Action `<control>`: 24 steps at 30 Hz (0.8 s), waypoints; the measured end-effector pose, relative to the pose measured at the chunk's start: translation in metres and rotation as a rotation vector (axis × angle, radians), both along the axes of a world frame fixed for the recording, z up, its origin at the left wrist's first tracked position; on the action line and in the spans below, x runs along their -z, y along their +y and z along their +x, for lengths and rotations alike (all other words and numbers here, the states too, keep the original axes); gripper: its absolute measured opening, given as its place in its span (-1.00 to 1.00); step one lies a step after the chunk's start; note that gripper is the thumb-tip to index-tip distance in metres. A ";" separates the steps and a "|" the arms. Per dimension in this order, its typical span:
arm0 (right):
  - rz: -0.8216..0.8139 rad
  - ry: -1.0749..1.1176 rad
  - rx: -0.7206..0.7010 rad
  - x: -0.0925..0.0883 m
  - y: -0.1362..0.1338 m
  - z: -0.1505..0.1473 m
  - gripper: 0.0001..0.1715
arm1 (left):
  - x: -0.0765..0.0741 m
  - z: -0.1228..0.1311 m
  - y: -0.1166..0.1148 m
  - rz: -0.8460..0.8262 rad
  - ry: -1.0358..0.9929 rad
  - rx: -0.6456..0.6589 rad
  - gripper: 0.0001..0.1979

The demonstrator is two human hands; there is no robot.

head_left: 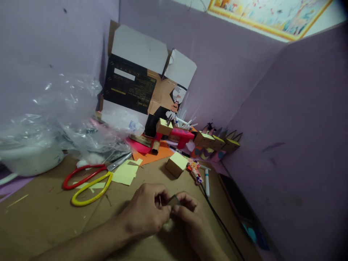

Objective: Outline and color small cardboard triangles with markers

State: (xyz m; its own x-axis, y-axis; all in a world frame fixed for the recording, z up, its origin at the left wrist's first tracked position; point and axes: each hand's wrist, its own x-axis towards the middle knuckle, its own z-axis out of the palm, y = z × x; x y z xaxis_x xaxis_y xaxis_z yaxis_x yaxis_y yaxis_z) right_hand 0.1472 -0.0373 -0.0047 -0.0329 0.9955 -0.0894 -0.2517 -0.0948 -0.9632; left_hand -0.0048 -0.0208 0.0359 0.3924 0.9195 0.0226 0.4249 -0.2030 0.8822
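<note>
My left hand (pixel 148 210) and my right hand (pixel 191 215) meet low in the middle of the head view, over the brown cardboard sheet. Between their fingertips is a small folded piece of cardboard (pixel 174 201) with a dark edge. Both hands pinch it, and fingers cover much of it. Just beyond stands a small box (pixel 174 169) with a pale yellow top. Scissors with one red and one yellow handle (pixel 92 190) lie to the left. Cut pale yellow paper (pixel 124 174) sits by their blades.
A patterned glue gun (pixel 195 171) with a black cord (pixel 221 221) and a white marker (pixel 207 183) lie right. Behind are small yellow-topped boxes with pointed ears (pixel 217 143), orange paper (pixel 160 154) and an opened carton (pixel 130 85). Clear plastic (pixel 67 108) and a white pot (pixel 32 159) are left.
</note>
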 end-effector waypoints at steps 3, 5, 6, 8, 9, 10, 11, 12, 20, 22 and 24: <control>-0.062 0.220 0.024 0.001 -0.002 -0.003 -0.83 | -0.004 0.000 -0.002 -0.048 -0.065 0.015 -0.86; -0.076 0.276 0.024 0.001 -0.003 -0.005 -0.81 | -0.002 0.001 -0.003 -0.054 -0.109 0.002 -0.87; -0.075 0.284 0.013 0.002 -0.003 -0.006 -0.81 | 0.000 0.001 -0.003 -0.043 -0.132 -0.009 -0.88; -0.058 0.270 -0.019 0.001 -0.003 -0.007 -0.85 | 0.005 0.002 -0.004 -0.004 -0.165 -0.038 -0.90; -0.046 0.256 -0.032 0.001 -0.003 -0.008 -0.86 | 0.008 0.003 -0.004 0.019 -0.173 -0.053 -0.91; -0.035 0.241 -0.041 0.000 -0.003 -0.008 -0.86 | 0.009 0.003 -0.004 0.042 -0.176 -0.066 -0.90; -0.025 0.224 -0.044 0.000 -0.003 -0.008 -0.85 | 0.010 0.003 -0.004 0.060 -0.176 -0.074 -0.91; -0.011 0.199 -0.048 -0.001 -0.003 -0.008 -0.85 | 0.010 0.004 -0.004 0.072 -0.176 -0.079 -0.91; 0.093 -0.025 -0.043 -0.003 -0.004 -0.003 -0.77 | 0.006 0.004 -0.007 0.008 -0.156 -0.057 -0.94; 0.103 -0.047 -0.048 -0.002 -0.004 -0.002 -0.76 | 0.006 0.003 -0.008 0.004 -0.157 -0.048 -0.95; 0.108 -0.057 -0.050 -0.001 -0.003 -0.001 -0.76 | 0.007 0.004 -0.008 0.000 -0.154 -0.038 -0.95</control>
